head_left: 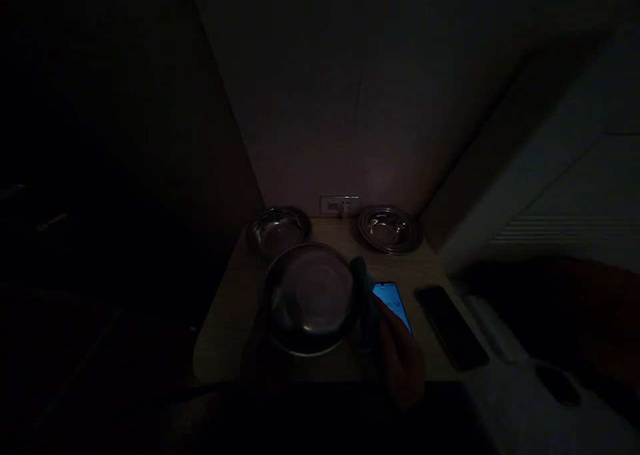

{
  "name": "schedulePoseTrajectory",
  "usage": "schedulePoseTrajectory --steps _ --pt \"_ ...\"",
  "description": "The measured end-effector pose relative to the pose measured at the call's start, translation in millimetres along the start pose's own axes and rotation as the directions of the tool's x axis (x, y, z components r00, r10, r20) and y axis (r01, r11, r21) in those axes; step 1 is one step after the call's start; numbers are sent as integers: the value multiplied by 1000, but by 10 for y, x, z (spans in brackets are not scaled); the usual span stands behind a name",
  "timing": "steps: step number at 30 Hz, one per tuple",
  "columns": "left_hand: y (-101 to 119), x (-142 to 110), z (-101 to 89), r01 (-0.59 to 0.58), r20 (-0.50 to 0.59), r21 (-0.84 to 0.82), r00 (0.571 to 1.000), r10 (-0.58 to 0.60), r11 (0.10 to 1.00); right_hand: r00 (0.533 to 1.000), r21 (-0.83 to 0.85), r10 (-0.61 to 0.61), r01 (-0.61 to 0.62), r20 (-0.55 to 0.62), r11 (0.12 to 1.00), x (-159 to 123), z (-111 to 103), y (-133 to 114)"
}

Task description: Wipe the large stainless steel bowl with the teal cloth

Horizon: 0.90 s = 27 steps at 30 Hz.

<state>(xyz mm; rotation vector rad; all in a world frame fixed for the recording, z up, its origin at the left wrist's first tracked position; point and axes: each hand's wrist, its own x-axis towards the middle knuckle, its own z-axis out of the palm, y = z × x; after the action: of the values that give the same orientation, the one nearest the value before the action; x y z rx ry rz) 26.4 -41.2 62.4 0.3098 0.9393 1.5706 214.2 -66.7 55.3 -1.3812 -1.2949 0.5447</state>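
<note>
The scene is very dark. A shiny metal bowl is held up over the small wooden table, its rounded underside facing me. My left hand grips it at the lower left, mostly lost in shadow. At the bowl's right rim, my right hand is closed on a bluish-green cloth, which touches or nearly touches the metal. Behind, a metal bowl rests at the back left of the table, and stacked metal bowls sit at the back right.
A lit phone lies partly behind my right hand. To its right is a dark phone near the edge of the table. A wall socket with a plug is just above the back edge. A dark oval object lies at lower right.
</note>
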Motion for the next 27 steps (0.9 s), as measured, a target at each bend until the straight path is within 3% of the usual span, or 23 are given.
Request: schedulePoseTrajectory --steps 5,13,16,19,23,27 --pt "-55 57 -182 19 -51 12 999 -18 1000 959 48 262 -258 -113 965 76 -58 -11" --pt "-102 132 -227 41 -40 -36 998 -43 998 942 18 298 -299 -154 954 186 -178 46" --pt "-59 124 -220 43 -21 -49 999 -44 998 965 -129 215 -234 -150 964 233 -236 50" --pt "-23 77 -208 39 -15 -47 999 -40 998 992 -290 15 -50 -122 956 282 -276 54" --pt "-28 -10 -149 31 -21 -18 999 -32 999 982 -414 -163 111 -94 904 299 -234 73" --pt "-68 -84 -84 23 -41 37 999 -22 999 954 -421 -291 233 -77 876 264 -74 38"
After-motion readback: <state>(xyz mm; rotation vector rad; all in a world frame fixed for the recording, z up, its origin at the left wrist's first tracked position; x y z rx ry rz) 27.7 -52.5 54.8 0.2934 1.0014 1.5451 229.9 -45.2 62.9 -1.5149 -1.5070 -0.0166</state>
